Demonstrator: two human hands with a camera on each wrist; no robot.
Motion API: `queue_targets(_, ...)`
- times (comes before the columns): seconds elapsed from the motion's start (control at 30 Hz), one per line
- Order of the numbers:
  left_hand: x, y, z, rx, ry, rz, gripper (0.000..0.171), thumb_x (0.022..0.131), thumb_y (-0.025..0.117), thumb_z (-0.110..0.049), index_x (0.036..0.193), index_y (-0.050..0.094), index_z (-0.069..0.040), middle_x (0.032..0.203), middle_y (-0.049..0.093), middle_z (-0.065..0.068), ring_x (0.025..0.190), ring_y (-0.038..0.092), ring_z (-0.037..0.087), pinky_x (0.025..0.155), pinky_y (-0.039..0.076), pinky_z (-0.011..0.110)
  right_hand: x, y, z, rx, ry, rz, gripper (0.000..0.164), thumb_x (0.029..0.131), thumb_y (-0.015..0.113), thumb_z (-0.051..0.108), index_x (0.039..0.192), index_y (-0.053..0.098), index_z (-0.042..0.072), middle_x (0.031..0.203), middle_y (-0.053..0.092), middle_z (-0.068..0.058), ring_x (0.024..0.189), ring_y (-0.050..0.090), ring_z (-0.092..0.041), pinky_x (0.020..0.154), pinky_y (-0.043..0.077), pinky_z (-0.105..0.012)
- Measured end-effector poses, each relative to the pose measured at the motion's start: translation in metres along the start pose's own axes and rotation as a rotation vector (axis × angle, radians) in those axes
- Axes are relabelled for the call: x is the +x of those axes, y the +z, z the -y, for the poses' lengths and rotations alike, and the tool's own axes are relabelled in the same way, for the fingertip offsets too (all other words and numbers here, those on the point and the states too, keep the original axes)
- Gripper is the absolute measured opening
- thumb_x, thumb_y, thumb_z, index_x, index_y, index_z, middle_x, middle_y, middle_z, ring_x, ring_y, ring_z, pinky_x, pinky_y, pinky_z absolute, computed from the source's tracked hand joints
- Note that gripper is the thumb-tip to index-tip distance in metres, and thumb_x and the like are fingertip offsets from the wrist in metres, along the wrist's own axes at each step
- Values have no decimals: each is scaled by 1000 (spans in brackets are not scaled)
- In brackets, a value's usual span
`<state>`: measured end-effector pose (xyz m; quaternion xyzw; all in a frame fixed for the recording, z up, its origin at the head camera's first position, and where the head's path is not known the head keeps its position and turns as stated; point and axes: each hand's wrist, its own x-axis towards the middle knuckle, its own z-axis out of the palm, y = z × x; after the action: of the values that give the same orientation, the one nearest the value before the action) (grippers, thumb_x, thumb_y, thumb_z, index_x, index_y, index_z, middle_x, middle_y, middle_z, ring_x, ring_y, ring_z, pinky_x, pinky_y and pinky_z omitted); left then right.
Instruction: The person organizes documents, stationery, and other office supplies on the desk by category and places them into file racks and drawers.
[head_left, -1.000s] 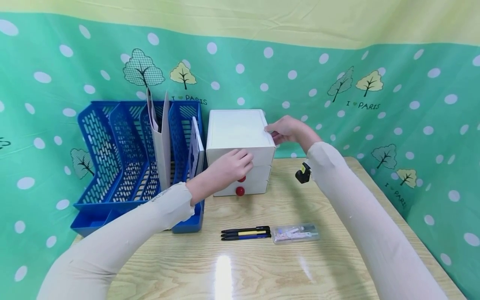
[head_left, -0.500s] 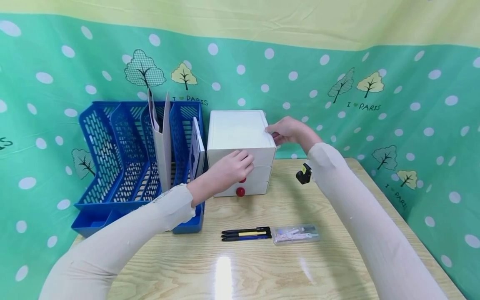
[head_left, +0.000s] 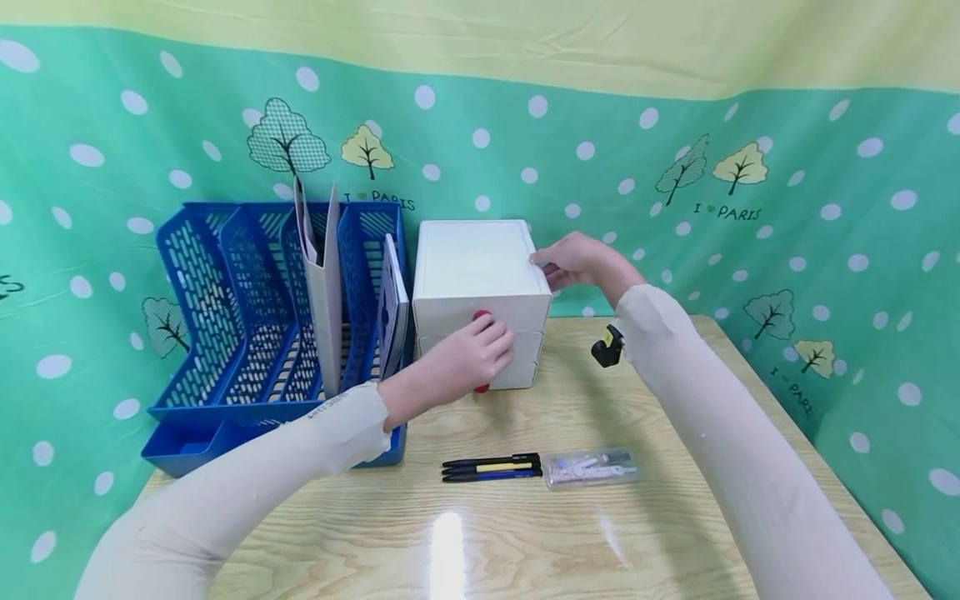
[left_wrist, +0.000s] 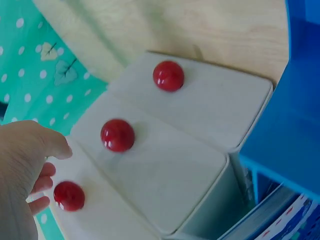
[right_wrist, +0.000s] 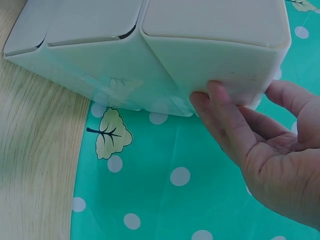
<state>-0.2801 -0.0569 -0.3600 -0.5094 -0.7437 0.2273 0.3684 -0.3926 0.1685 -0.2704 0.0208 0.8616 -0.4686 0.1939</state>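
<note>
A white drawer unit (head_left: 480,258) with stacked drawers stands at the table's back. My left hand (head_left: 472,358) is before its front, covering part of the knobs in the head view. The left wrist view shows that hand's thumb and fingers apart, beside the top red knob (left_wrist: 70,196), with a gap between. The middle knob (left_wrist: 117,135) and bottom knob (left_wrist: 168,76) are uncovered there. My right hand (head_left: 576,260) rests on the unit's right side near the top. Its fingers (right_wrist: 235,122) lie against the side wall, fairly straight, and its thumb is at the top edge.
Left of the unit stands a blue file rack (head_left: 247,300) holding a beige folder (head_left: 324,308) and a thin book (head_left: 393,308). In front, several pens (head_left: 491,468) lie beside a clear plastic case (head_left: 591,468) on the wooden table (head_left: 547,542). A patterned curtain hangs behind.
My left hand has moved down slightly along the unit's front, uncovering the top red knob and covering most of the lower ones. The right hand has stayed at the side.
</note>
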Motion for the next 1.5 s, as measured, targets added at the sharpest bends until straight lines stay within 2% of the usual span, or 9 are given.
queue_targets(0.2,-5,5,-12,-11,54,80,25,93,74,-13,118,74,-14,118,71,2,110,63,18,104,52,31,-1,2,1,-32,-1,18,42,106,53,26,136,57,-4,125,62,-18,102,71,-25,99,57,-40)
queue_targets(0.37,-11,12,-18,-52,58,153,29,93,74,-17,122,72,-16,121,70,1,111,64,17,104,53,30,0,4,-1,-35,-3,30,44,107,53,27,138,55,-3,128,61,-19,111,68,-29,101,56,-41)
queue_targets(0.5,-15,18,-20,-59,53,200,29,93,75,-18,122,72,-17,123,69,0,112,63,16,102,54,30,0,3,-3,-26,-3,40,45,106,55,28,139,54,-3,128,60,-19,109,68,-28,102,56,-41)
queue_targets(0.87,-14,28,-21,-44,35,233,25,92,76,-16,116,74,-18,120,66,1,111,60,16,96,55,28,0,1,-1,-45,-5,28,39,104,59,25,133,60,-1,122,63,-16,95,70,-21,98,57,-39)
queue_targets(1.07,-12,32,-18,-40,41,251,23,93,74,-15,116,75,-17,120,65,2,110,60,16,94,55,25,0,2,-2,-42,3,29,41,104,59,25,133,59,-3,124,63,-17,100,70,-24,98,57,-39)
queue_targets(1.3,-9,34,-17,-16,62,223,23,91,75,-13,114,76,-16,116,66,2,107,60,16,91,56,24,-1,1,0,-22,11,22,42,103,60,25,135,57,-3,127,61,-18,106,68,-27,102,55,-42)
queue_targets(1.5,-9,32,-18,-33,62,211,25,87,78,-11,112,77,-16,116,66,2,108,60,16,91,56,23,-2,1,2,-34,18,9,43,104,59,26,136,57,-3,128,61,-18,105,68,-26,101,56,-40)
